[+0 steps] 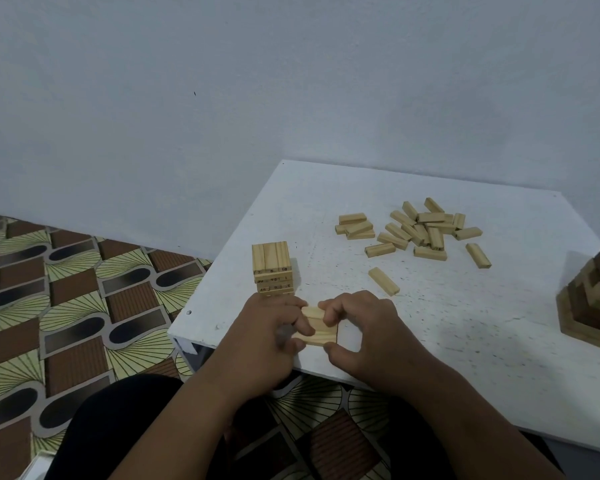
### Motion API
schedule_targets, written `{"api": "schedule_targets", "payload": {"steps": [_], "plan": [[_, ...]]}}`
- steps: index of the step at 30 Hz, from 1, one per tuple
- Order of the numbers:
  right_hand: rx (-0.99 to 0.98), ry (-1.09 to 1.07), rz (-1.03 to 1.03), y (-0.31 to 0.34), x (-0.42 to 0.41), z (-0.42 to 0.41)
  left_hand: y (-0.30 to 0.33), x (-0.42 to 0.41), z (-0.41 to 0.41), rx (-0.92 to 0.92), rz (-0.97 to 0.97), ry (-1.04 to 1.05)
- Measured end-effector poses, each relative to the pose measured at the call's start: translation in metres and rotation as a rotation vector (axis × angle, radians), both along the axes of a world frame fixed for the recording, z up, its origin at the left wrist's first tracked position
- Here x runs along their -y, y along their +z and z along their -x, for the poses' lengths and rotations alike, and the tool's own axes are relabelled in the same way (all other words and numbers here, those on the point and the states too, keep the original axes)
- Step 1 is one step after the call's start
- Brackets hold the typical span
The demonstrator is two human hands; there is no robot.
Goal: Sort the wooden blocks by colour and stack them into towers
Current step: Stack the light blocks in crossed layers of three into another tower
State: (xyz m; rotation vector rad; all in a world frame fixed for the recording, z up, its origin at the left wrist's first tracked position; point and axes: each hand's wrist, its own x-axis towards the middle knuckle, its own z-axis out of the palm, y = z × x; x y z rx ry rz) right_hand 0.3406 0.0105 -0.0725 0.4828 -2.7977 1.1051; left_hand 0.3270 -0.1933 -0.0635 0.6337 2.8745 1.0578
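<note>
Near the front edge of the low white table [465,323], my left hand [271,336] and my right hand [364,327] both pinch a small flat set of pale wooden blocks [321,329] lying side by side. Just behind my left hand stands a short tower [272,268] of the same pale blocks, with numbers on their ends. A loose pile of pale blocks [420,230] lies farther back. One single block [383,281] lies between the pile and my hands.
A stepped pyramid of dark and light wood [593,306] stands at the table's right edge. A grey wall rises behind the table. Patterned flooring [66,306] lies to the left. My dark-clothed legs [118,427] are below the table's front edge.
</note>
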Motion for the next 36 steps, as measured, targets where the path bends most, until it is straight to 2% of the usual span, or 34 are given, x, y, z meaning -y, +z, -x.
{"api": "schedule_targets", "payload": {"steps": [6,16,19,28,31,36], "plan": [[0.004,-0.045,-0.078,0.007,-0.010,-0.002,-0.001,0.001,0.001,-0.023,-0.024,0.019],[0.027,-0.070,0.036,0.011,-0.006,-0.007,0.000,0.000,-0.001,0.004,-0.070,0.055],[0.022,-0.094,0.143,0.016,-0.006,-0.009,0.008,-0.002,-0.005,-0.003,-0.164,0.125],[-0.095,-0.098,0.431,0.044,0.020,0.007,0.033,-0.001,-0.005,-0.109,-0.645,0.290],[-0.115,-0.073,0.467,0.050,0.034,0.019,0.033,0.007,0.004,-0.094,-0.716,0.337],[-0.094,-0.072,0.491,0.050,0.051,0.043,0.029,0.022,0.021,-0.080,-0.708,0.401]]}}
